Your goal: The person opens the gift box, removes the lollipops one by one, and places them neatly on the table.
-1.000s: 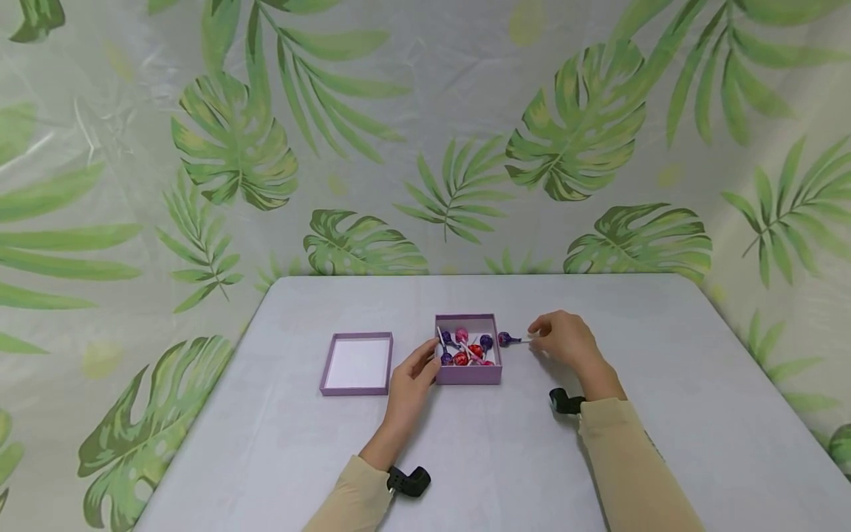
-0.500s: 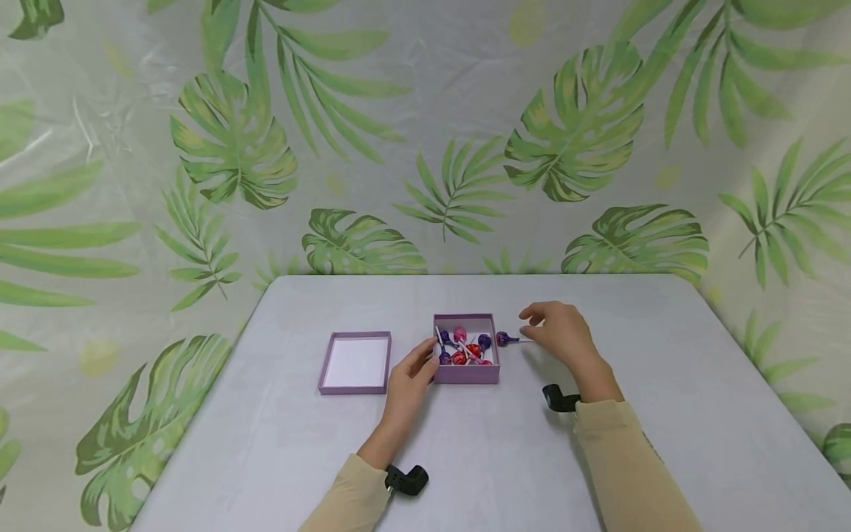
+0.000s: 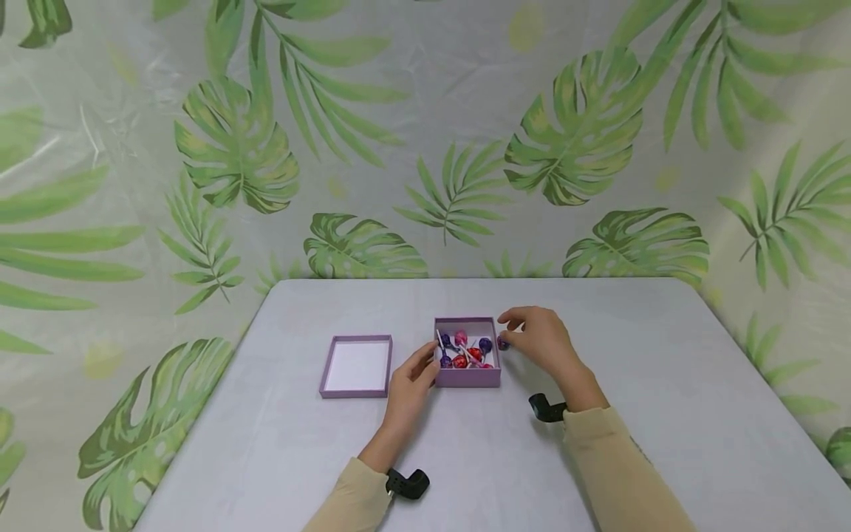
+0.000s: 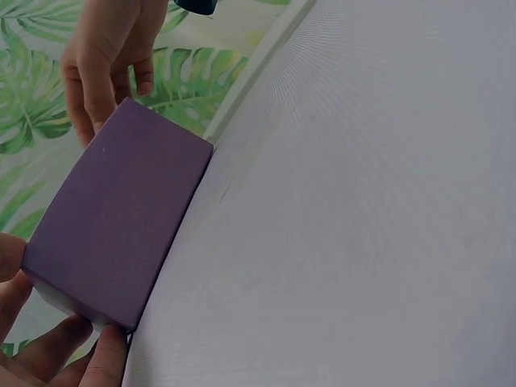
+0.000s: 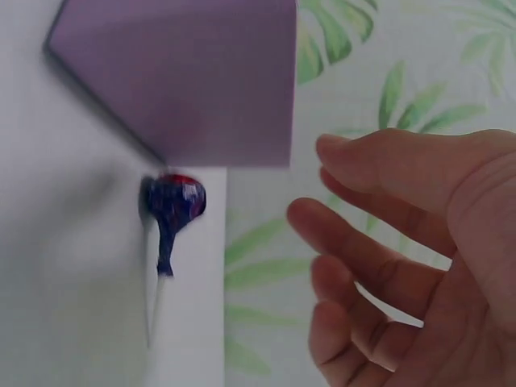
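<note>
A purple box (image 3: 467,378) stands on the white table with its open side up. Several lollipops (image 3: 459,360) in purple, red and pink wrappers lie inside, white sticks pointing different ways. My left hand (image 3: 408,388) rests its fingertips against the left wall of the box. Outside the right wall lies one more lollipop (image 5: 177,200) in a dark blue and red wrapper, its head close to the box. Above it hovers my right hand (image 3: 547,343), fingers loosely bent and apart, holding nothing. In the head view this hand covers most of the stick.
Left of the box lies a shallow purple lid (image 3: 355,394), white inside turned up. A leaf-printed curtain (image 3: 452,199) hangs behind and beside the table (image 3: 479,458).
My right hand lets go of the lollipop stick, lifts, then moves left over the lollipop towards the box. The left hand and the box stay put.
</note>
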Tool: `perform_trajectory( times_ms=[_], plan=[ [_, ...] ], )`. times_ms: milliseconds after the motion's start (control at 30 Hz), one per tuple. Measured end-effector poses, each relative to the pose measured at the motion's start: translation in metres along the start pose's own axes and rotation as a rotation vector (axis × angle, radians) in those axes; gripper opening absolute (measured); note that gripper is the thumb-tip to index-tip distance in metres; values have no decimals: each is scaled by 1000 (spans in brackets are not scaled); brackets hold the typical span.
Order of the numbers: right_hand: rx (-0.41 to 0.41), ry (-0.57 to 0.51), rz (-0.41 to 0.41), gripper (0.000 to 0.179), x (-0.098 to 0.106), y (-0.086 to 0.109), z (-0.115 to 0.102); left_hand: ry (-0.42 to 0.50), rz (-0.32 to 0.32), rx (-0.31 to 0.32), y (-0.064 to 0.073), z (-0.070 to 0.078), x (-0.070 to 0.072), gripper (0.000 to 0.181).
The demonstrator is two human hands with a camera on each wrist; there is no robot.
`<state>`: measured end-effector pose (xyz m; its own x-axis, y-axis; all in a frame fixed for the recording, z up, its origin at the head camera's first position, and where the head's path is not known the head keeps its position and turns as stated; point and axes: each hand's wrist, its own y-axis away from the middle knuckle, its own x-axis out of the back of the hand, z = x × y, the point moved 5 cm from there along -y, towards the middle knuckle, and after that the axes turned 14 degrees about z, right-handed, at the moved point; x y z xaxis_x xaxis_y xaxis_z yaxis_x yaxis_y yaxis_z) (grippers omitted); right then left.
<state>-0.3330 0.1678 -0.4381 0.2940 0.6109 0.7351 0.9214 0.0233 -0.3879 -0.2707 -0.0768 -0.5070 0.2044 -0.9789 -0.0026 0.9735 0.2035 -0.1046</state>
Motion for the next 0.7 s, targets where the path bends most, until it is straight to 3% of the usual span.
perform_trajectory(
  times_ms=[200,700],
  plan=[
    [37,-16,28,25,-13,3,-17,-8,19,-10,-6,-16,-1,41],
    [94,-40,38,23,-42,15,-40,-7,17,-18,-7,-16,-1,41]
  ],
)
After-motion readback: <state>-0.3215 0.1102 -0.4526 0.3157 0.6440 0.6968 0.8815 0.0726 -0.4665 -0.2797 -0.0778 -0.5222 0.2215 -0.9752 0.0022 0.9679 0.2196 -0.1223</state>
